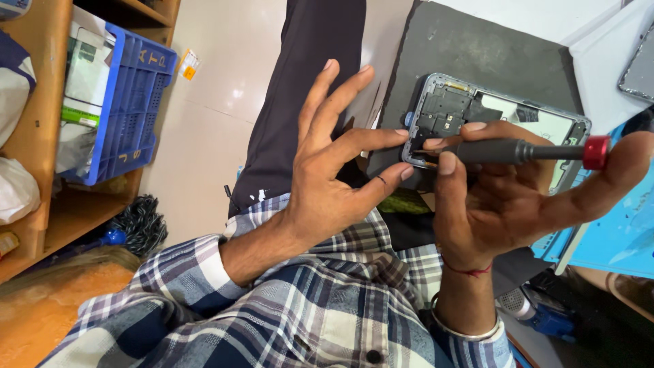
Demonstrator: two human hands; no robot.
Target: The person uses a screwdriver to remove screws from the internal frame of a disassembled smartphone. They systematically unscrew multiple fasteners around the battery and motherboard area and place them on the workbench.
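Pale glossy floor tiles (225, 116) fill the upper middle of the view, with a small white-and-orange paper label (189, 64) lying on them just beside a blue plastic crate. Item: blue plastic crate (133, 102), slatted wall with raised lettering, standing on a wooden shelf unit (41, 123) at the far left; inside it a white box with a green stripe (85, 82). Item: white plastic bag (17, 187) on the shelf beside the crate. Item: dark bristled brush with a blue handle (136, 225) on the floor at the foot of the shelf. Item: dark grey work mat (477, 54) at upper right, bearing an opened phone (490, 116), back cover off, grey frame, black inner shielding at one end and a pale panel toward the other. Item: left hand (327, 177), fingers spread wide, with thumb and forefinger tips resting at the near end of the phone frame, gripping nothing else. Item: right hand (511, 197), curled around a slim dark screwdriver with a red cap (524, 151), its tip set at the phone's edge. Item: blue sheet (620, 232) at the right margin beneath the right hand. Item: plaid shirt sleeves (286, 307), blue, white and grey, across the bottom; a metal bangle (463, 330) and red thread sit at the right wrist.
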